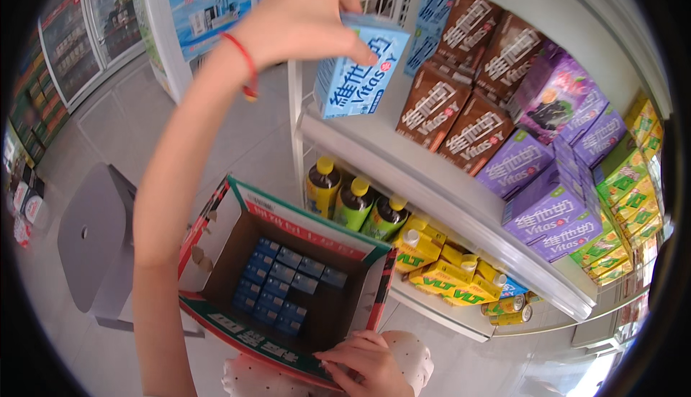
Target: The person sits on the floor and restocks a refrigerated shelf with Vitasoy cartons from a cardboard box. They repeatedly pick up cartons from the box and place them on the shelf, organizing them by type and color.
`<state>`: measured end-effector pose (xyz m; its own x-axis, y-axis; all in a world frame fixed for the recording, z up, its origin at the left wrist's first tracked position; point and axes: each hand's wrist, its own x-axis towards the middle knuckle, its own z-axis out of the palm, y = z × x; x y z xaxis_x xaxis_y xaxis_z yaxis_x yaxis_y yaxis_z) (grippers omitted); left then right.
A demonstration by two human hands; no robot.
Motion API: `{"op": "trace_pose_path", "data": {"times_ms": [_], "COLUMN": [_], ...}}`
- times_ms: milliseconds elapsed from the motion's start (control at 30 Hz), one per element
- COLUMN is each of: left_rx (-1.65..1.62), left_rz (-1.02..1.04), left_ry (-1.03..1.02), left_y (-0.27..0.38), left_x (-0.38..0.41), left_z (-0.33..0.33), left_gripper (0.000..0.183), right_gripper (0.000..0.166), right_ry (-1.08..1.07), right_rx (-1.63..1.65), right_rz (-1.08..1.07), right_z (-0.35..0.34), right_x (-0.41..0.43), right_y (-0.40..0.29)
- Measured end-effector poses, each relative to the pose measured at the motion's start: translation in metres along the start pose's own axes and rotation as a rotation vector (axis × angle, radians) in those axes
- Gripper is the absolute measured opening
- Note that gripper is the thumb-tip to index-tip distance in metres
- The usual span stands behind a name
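My left hand (pixel 307 22), with a red cord bracelet at the wrist, holds a light blue Vitasoy drink carton (pixel 359 81) from above. The carton is upright at the left end of a white shelf (pixel 388 143); whether its base touches the shelf I cannot tell. My right hand (pixel 370 362) rests on the near rim of an open cardboard box (pixel 356 235), its fingers over the edge. Inside the box stand several small blue packs (pixel 280 273) in rows, and part of the brown floor shows at the right.
Brown Vitasoy cartons (pixel 432 103) and purple ones (pixel 550 219) fill the shelf to the right. Below stand yellow-capped bottles (pixel 353 202) and yellow VLT packs (pixel 453 278). A grey plastic stool (pixel 97 240) stands on the left, with glass-door coolers (pixel 92 24) behind.
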<state>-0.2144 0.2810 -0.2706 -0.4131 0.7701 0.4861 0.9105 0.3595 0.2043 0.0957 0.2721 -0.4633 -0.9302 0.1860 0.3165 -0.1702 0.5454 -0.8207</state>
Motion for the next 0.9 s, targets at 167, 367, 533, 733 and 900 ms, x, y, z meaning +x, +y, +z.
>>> {"op": "trace_pose_path", "data": {"times_ms": [167, 367, 533, 733, 900], "left_rx": [-0.01, 0.013, -0.035, -0.251, -0.337], "left_rz": [0.567, 0.63, 0.681, 0.403, 0.281], "left_ry": [-0.385, -0.925, -1.022, -1.062, -1.19], "left_y": [0.009, 0.031, 0.013, -0.032, -0.044], "left_x": [-0.068, -0.138, -0.191, -0.236, -0.251], "left_z": [-0.022, 0.072, 0.176, 0.239, 0.259], "left_gripper": [0.039, 0.036, 0.05, 0.053, 0.06], "right_gripper": [0.014, 0.017, 0.023, 0.027, 0.027], "right_ry": [0.021, -0.082, -0.168, -0.156, -0.219], "right_rx": [-0.026, -0.035, -0.008, 0.067, 0.069], "right_rz": [0.047, 0.115, 0.071, 0.073, 0.046], "right_z": [0.003, -0.003, -0.009, -0.013, -0.02], "right_x": [-0.009, -0.017, -0.014, -0.024, -0.016], "right_y": [-0.003, -0.014, -0.015, -0.004, -0.002]}}
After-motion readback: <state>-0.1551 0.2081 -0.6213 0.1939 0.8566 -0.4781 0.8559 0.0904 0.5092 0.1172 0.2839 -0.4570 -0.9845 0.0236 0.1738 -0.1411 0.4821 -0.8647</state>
